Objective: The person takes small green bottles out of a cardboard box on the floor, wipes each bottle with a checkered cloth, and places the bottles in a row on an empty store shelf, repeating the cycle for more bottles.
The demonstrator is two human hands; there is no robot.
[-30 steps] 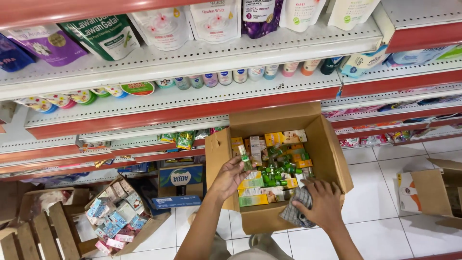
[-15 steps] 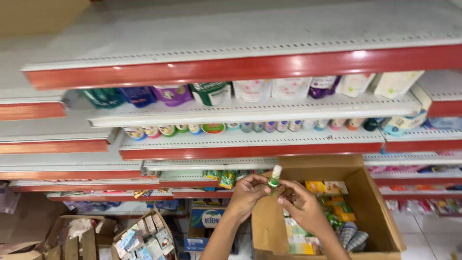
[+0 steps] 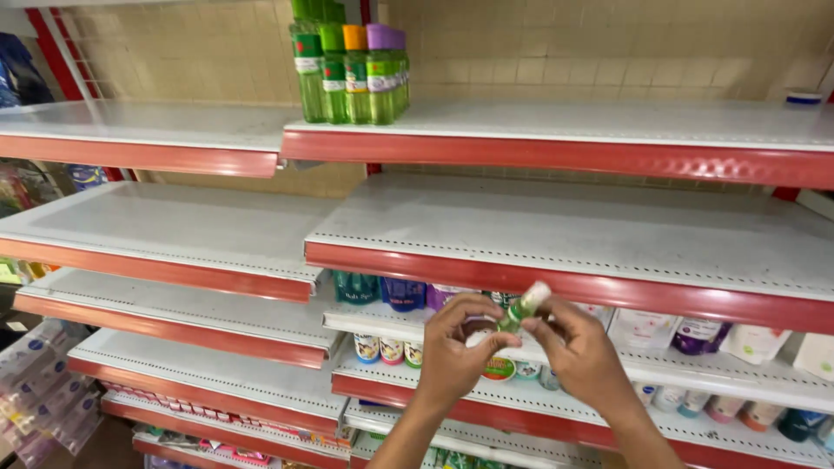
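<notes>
Left hand: the left hand (image 3: 453, 352) is raised in front of the shelving, its fingers curled and its thumb and fingertips pinched on the lower end of a small green bottle (image 3: 522, 308).
Right hand: the right hand (image 3: 584, 354) is up beside the left, close to it, its thumb and forefinger gripping the same bottle from the other side.
Hands together: both are clamped on the one bottle, fingertips almost meeting around it.
Small green bottle: slim, green-bodied with a pale white cap, tilted so the cap points up and to the right; it sits in the air just below the red front edge of the middle shelf (image 3: 573, 227).
Middle shelf: white, perforated along the front, red-trimmed, bare on top.
Top shelf: the top shelf (image 3: 608, 130) carries a cluster of tall green bottles (image 3: 349, 69) at its left end, with green, orange and purple caps, standing upright and touching.
Lower shelf: behind the hands, the lower shelf (image 3: 695, 382) holds a row of small jars (image 3: 389, 350) and white and dark pouches (image 3: 686, 334).
Left bay: the shelves of the left bay (image 3: 165, 230) step downward, white with red edges.
Back wall: beige tile (image 3: 565, 43).
</notes>
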